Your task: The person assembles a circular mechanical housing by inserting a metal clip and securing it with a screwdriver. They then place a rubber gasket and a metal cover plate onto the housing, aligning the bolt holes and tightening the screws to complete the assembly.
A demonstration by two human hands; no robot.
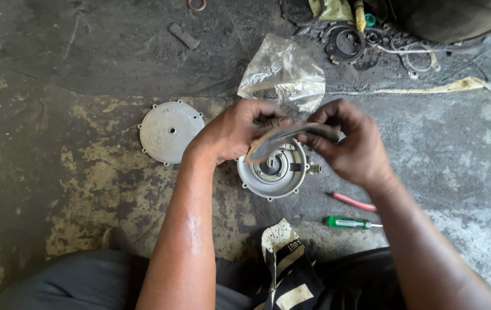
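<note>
Dark trousers and a black-and-cream rag [283, 264] sat closest to the lens, just below the housing [272, 174], the round grey metal body I took as my landmark. Over the housing, I saw both hands sharing one thin dark flexible disc [291, 136], bent like a rubber diaphragm. My left hand [237, 129] pinched its left edge, fingers curled shut on it; my right hand [351, 143] gripped the right edge the same way. The disc hung above the housing's open bowl, not seated in it.

Left of the housing, well apart, lay a round grey cover [171, 132] with lugs round its rim, face up on the stained floor [56, 189]. Right of the housing lay a red-handled tool [353, 201], and below that a green-handled screwdriver [349, 223]. Above the housing sat a crumpled clear bag [283, 74].

I judged the work about midway: cover off, bowl exposed, disc out and in hand. Seating the disc and closing up with the cover looked not yet done.
</note>
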